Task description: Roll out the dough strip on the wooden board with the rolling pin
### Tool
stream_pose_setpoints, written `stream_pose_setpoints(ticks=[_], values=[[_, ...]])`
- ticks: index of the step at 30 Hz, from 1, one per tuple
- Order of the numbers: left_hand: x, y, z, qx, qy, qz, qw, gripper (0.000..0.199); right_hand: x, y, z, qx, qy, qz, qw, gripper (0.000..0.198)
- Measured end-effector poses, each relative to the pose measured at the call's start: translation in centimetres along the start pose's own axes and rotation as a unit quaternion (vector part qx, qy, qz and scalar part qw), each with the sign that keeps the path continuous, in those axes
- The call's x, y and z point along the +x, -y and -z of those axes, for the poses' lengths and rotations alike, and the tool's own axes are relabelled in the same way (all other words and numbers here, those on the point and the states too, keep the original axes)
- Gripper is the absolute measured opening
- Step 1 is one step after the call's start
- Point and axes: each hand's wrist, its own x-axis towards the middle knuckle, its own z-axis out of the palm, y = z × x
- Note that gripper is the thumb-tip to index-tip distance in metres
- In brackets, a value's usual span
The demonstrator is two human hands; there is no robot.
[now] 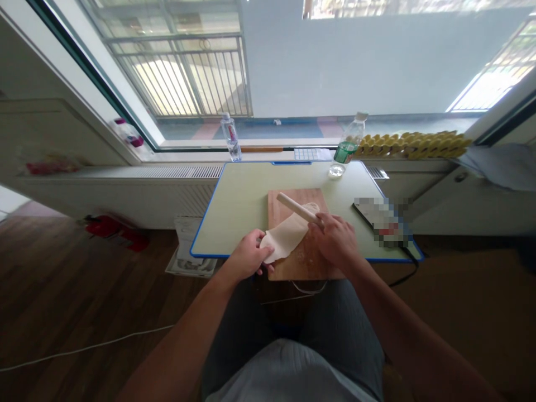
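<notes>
A flat, pale sheet of dough [286,237] lies slantwise across a wooden cutting board [312,262], its far end reaching up to the right. My left hand [251,254] pinches the near left end of the sheet, thumb on top and fingers beneath, just past the board's left edge. In my right hand [335,237] is a thin wooden rolling pin [295,206], gripped by its right end. The pin slants up to the left over the far part of the dough; whether it presses on it I cannot tell.
The board sits on a small blue-edged table [243,201]. A green-labelled bottle [347,148] stands at its back right, a phone-like device [381,221] with a cable at its right. On the sill are another bottle [231,137] and yellow egg trays [414,145].
</notes>
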Motion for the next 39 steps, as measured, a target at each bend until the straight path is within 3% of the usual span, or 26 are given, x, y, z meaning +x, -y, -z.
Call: stream_pose_setpoints(ticks=[3, 7, 11, 14, 16, 19, 21, 23, 25, 29, 39], values=[[-0.3, -0.9, -1.8, 0.013, 0.032, 0.01, 0.999, 0.024, 3.3, 1.0, -0.2, -0.002, 0.034, 0.018, 0.999, 0.034], [-0.2, -1.7, -5.6, -0.086, 0.044, 0.026, 0.995, 0.031, 7.0, 1.8, -0.1, -0.005, 0.055, 0.024, 0.998, 0.035], [-0.4, -1.2, -7.7, -0.14, 0.075, 0.034, 0.987, 0.028, 6.7, 0.8, 0.6, 0.002, 0.018, 0.029, 0.999, 0.033], [-0.8, -1.1, -6.6, -0.048, 0.08, 0.015, 0.996, 0.012, 4.3, -0.8, 1.3, 0.01, 0.005, 0.05, 0.999, 0.032], [-1.1, -1.5, -5.2, 0.08, 0.063, -0.019, 0.995, 0.014, 2.5, -1.7, 1.6, 0.016, 0.007, 0.061, 0.998, 0.032], [-1.0, -2.4, -3.3, 0.287, -0.011, -0.077, 0.955, 0.026, 0.5, -2.9, 1.9, 0.04, 0.006, 0.055, 0.998, 0.032], [-0.5, -2.6, -2.8, 0.357, -0.082, -0.123, 0.922, 0.019, -0.2, -3.4, 1.9, 0.056, 0.002, 0.044, 0.997, 0.034], [0.1, -2.5, -2.7, 0.385, -0.116, -0.188, 0.896, 0.027, -0.5, -3.9, 1.9, 0.068, -0.005, 0.035, 0.997, 0.035], [0.5, -1.9, -3.0, 0.415, -0.087, -0.244, 0.872, 0.051, -0.7, -4.2, 2.0, 0.078, -0.013, 0.026, 0.997, 0.035], [0.5, -0.8, -3.7, 0.466, -0.009, -0.247, 0.85, 0.09, -1.0, -4.6, 2.0, 0.097, -0.018, 0.01, 0.995, 0.034], [3.2, -1.5, -4.1, 0.522, -0.033, -0.199, 0.829, 0.095, -1.0, -4.5, 1.5, 0.09, 0.009, -0.003, 0.996, 0.039]])
